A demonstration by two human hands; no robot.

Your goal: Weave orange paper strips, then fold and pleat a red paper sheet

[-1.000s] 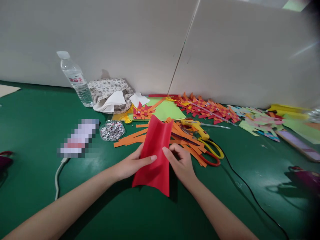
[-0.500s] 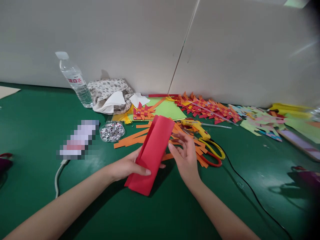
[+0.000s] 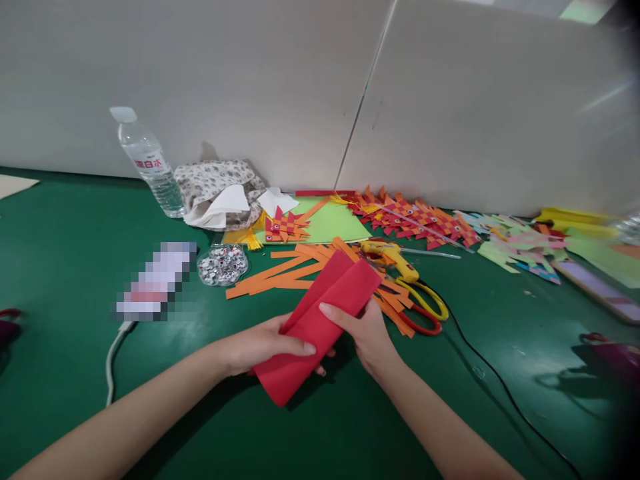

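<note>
A folded sheet of red paper (image 3: 320, 320) is held tilted above the green table, its upper end pointing to the right. My left hand (image 3: 273, 347) grips its lower left part, thumb on top and fingers underneath. On the upper right edge, my right hand (image 3: 367, 333) pinches the paper, its thumb lying across the front; most of its fingers are hidden behind. Orange paper strips (image 3: 300, 267) lie on the table just beyond the red paper, which covers some of them.
Behind the strips are a yellow glue gun (image 3: 393, 257), scissors (image 3: 425, 320), woven paper fish (image 3: 415, 220) and green paper (image 3: 335, 220). To the left are googly eyes (image 3: 223, 265), a phone (image 3: 157, 280), a water bottle (image 3: 150, 163) and a tissue pouch (image 3: 220, 173). A black cord (image 3: 495, 373) runs right.
My right hand has closed onto the red paper's edge. The paper has tipped to the right, and its overlapping layers have spread apart at the upper end.
</note>
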